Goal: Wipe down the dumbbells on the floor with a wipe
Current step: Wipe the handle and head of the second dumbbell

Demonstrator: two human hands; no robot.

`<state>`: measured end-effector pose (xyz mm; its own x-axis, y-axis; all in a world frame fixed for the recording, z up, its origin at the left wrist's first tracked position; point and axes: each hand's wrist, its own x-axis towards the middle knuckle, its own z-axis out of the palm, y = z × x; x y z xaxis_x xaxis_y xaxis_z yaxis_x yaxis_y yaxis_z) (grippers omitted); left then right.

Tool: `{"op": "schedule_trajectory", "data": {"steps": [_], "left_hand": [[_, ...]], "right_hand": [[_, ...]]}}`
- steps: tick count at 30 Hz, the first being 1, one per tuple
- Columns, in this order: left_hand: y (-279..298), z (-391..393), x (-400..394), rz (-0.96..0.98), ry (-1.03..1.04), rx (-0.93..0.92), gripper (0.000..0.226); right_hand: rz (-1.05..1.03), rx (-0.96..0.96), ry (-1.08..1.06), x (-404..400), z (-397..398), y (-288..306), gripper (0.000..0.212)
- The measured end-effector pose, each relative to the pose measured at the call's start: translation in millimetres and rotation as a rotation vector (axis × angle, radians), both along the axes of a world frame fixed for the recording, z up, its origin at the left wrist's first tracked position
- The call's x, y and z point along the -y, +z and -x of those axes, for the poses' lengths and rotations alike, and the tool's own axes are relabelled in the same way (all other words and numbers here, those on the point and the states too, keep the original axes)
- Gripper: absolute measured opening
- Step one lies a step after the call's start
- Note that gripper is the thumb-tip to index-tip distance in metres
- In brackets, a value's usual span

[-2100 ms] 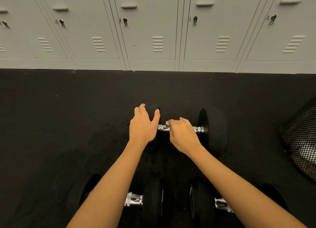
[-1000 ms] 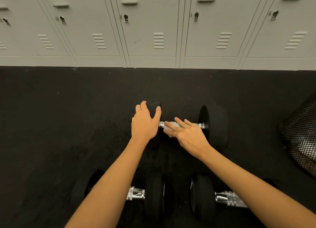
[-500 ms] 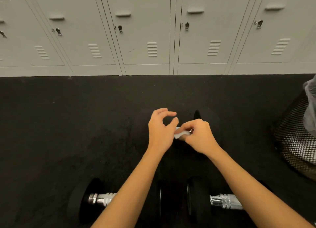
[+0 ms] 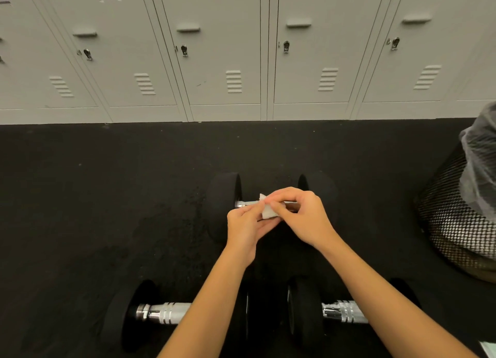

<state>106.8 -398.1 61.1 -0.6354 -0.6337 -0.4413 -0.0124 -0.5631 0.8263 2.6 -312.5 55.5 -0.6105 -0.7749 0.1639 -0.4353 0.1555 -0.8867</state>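
Note:
Three black dumbbells with chrome handles lie on the dark floor. The far dumbbell [image 4: 224, 204] sits in the middle, its handle partly hidden behind my hands. Two more lie nearer me: the left dumbbell [image 4: 161, 313] and the right dumbbell [image 4: 345, 312], both crossed by my forearms. A small white wipe [image 4: 267, 211] is pinched between both hands just above the far dumbbell's handle. My left hand [image 4: 245, 228] holds it from below and my right hand [image 4: 300, 214] grips it from above.
Grey lockers [image 4: 222, 62] line the wall at the back. A black mesh bin [image 4: 456, 223] with a clear liner stands at the right edge. A pale object [image 4: 489, 348] shows at the bottom right corner. Dark floor [image 4: 94, 196] stretches left.
Both hands lifted off the far dumbbell's handle and end and came together above it, holding the wipe between them. The view tilted up, showing more of the lockers and bin.

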Motion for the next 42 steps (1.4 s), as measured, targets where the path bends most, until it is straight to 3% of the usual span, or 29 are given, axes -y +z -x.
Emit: {"op": "schedule_trajectory", "data": {"steps": [6, 11, 18, 23, 28, 33, 36, 38, 42], "left_hand": [[4, -6, -1, 0.03, -0.019, 0.033, 0.013], [5, -7, -1, -0.028, -0.025, 0.04, 0.016], [5, -8, -3, -0.193, -0.035, -0.03, 0.015], [4, -8, 0, -0.384, -0.022, -0.092, 0.03], [2, -8, 1, -0.428, 0.063, -0.102, 0.029], [1, 2, 4, -0.317, 0.162, -0.034, 0.027], [-1, 8, 2, -0.476, 0.156, -0.112, 0.031], [-4, 13, -1, -0.52, 0.108, -0.132, 0.032], [-7, 26, -4, -0.38, 0.131, -0.076, 0.033]], "right_hand": [[-0.038, -0.202, 0.017, -1, 0, 4, 0.023], [-0.206, -0.348, -0.04, -3, 0, 6, 0.021], [-0.094, -0.471, -0.107, -7, -4, 5, 0.012], [-0.042, -0.607, -0.097, -8, -2, 4, 0.012], [0.012, -0.62, 0.038, -10, -9, 6, 0.009], [0.061, -0.649, 0.085, -20, -16, 5, 0.013], [0.06, -0.662, 0.042, -26, -18, -4, 0.011], [0.062, -0.618, 0.011, -30, -17, -7, 0.011], [0.111, -0.39, 0.046, -34, -2, 5, 0.023]]}}
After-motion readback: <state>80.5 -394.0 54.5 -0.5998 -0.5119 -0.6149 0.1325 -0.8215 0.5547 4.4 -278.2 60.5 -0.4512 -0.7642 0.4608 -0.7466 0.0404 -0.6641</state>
